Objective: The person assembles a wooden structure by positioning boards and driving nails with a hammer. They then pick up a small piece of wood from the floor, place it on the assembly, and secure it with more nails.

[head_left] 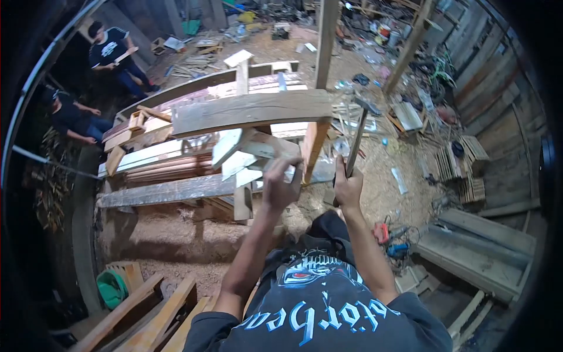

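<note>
Hammer (356, 141) raised beside beam (252, 111), right hand (348, 188) fisted round its handle | left hand (280, 185) curled onto pale offcut (258, 154) below beam | likely striking stage; next calls for steady aim

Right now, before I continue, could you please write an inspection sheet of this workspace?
Surface: sawdust-covered ground; stack of long wooden planks on it.
Job's things: wooden-handled hammer with dark metal head; thick weathered wooden beam; pale wooden offcuts below the beam.
Clutter: red and blue power tools on the ground; green plastic container at lower left.
Hands: left hand curled against the pale offcuts, grip unclear; right hand closed on the hammer handle, head raised.
Cables: thin dark cords seem to lie by the power tools.
Surroundings: standing person and crouching person at upper left; wooden plank wall at right.
</note>
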The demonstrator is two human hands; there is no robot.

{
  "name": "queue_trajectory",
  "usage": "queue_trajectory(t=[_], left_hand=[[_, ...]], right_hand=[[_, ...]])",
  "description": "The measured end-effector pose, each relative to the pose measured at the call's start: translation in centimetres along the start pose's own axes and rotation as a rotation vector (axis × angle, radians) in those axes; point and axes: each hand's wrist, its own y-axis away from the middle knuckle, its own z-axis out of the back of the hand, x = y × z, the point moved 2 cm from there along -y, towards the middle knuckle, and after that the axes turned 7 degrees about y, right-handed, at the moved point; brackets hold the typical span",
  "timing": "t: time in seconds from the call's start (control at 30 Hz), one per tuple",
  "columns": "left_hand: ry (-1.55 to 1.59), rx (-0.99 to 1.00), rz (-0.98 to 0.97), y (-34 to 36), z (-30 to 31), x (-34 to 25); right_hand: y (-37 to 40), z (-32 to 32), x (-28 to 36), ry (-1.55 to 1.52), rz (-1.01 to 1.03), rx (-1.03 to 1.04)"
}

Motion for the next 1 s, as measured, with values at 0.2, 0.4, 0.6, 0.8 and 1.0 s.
queue_trajectory(t=[0.2, 0.4, 0.6, 0.8, 1.0], left_hand=[[0.145, 0.143, 0.218, 3.8, -10.4, 2.2], [0.097, 0.260, 0.452, 4.2, -19.9, 5.0], [0.108, 0.132, 0.512, 3.6, -34.1, 10.4], [0.056, 0.079, 0.612, 0.4, -43.5, 11.0], [0.109, -0.051, 0.892, -1.0, -49.7, 17.5]], right_hand=[[-2.0, 9.5, -6.8, 0.243, -0.063, -0.064], [-8.1, 16.0, -11.7, 0.314, 0.067, -0.194], [-19.9, 23.2, -20.1, 0.349, -0.060, 0.003], [-29.5, 26.2, -23.7, 0.373, -0.160, 0.136], [-38.1, 23.7, -29.3, 0.422, -0.096, 0.230]])
